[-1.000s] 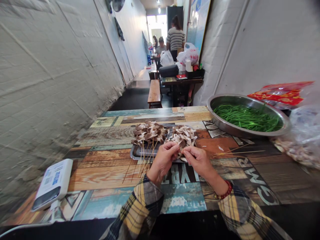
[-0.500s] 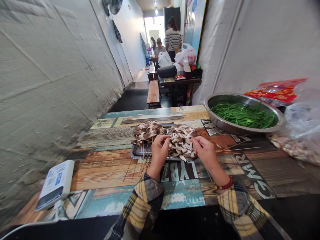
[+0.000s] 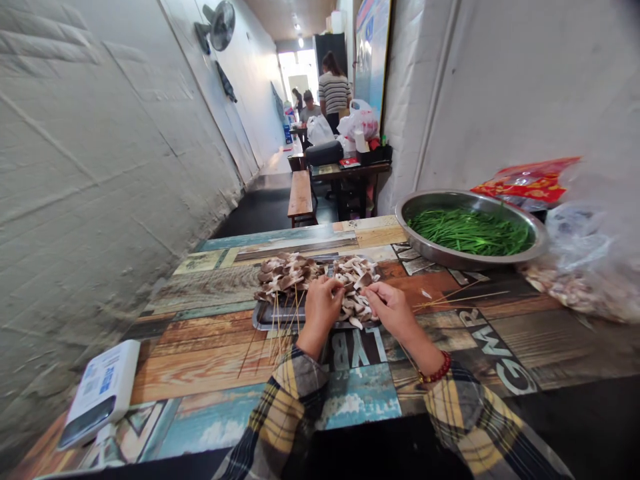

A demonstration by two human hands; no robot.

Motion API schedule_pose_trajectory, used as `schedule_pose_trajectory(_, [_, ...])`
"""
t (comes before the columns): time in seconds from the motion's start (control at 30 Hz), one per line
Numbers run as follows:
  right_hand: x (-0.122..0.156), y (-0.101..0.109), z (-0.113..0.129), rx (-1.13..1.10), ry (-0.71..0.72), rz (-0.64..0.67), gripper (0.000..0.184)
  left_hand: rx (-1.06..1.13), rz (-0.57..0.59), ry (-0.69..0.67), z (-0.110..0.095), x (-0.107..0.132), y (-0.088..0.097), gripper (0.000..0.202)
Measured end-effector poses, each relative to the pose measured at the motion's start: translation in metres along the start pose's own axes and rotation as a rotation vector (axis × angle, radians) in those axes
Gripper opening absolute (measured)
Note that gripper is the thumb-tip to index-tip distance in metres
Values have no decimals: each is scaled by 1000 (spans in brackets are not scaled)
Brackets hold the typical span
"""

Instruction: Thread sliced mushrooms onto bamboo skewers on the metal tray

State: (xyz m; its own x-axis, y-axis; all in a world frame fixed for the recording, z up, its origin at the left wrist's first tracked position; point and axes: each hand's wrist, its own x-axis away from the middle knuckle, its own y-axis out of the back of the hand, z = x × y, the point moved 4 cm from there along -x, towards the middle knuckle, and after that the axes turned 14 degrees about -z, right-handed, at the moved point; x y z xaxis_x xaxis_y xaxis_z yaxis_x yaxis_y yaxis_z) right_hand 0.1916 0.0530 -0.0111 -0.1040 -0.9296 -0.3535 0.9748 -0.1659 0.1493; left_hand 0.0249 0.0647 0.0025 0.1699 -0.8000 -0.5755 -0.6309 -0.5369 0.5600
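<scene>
Over a metal tray (image 3: 263, 320) of oyster mushrooms, my two hands are close together. My left hand (image 3: 323, 308) is pinched at the near side of the loose mushroom pile (image 3: 357, 272); what its fingertips hold is too small to make out. My right hand (image 3: 397, 312) has closed fingers at the pile's right edge. A thin bamboo skewer (image 3: 410, 359) runs back under that palm towards the wrist. On the tray's left side lie skewered mushrooms (image 3: 290, 272), their bare sticks (image 3: 277, 327) pointing towards me.
At the right stands a steel basin (image 3: 413, 243) of green chives (image 3: 465, 230). Beside it are a clear plastic bag (image 3: 580, 267) and a red package (image 3: 530, 179). Loose skewers (image 3: 465, 298) lie right of the tray. A white scale (image 3: 100, 390) sits at left. People (image 3: 334, 90) are farther back.
My hands have come closer together over the mushroom pile, with the right hand moving inward. The whole view has shifted slightly. The skewered mushrooms remain on the tray's left side.
</scene>
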Motion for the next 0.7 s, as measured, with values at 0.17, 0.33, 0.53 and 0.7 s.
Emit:
schedule_pose_trajectory(0.17, [0, 0, 2, -27, -17, 22, 31, 386, -51, 325, 7, 1, 3, 10])
schedule_pose_trajectory(0.33, [2, -2, 3, -35, -28, 51, 29, 837, 57, 727, 5, 9, -1, 28])
schedule_pose_trajectory(0.53, [6, -6, 8, -34, -35, 169, 27, 1079, 23, 906, 0, 11, 3, 48])
schedule_pose_trajectory(0.7, [9, -9, 13, -6, -12, 245, 27, 1141, 34, 926, 1, 12, 4, 44])
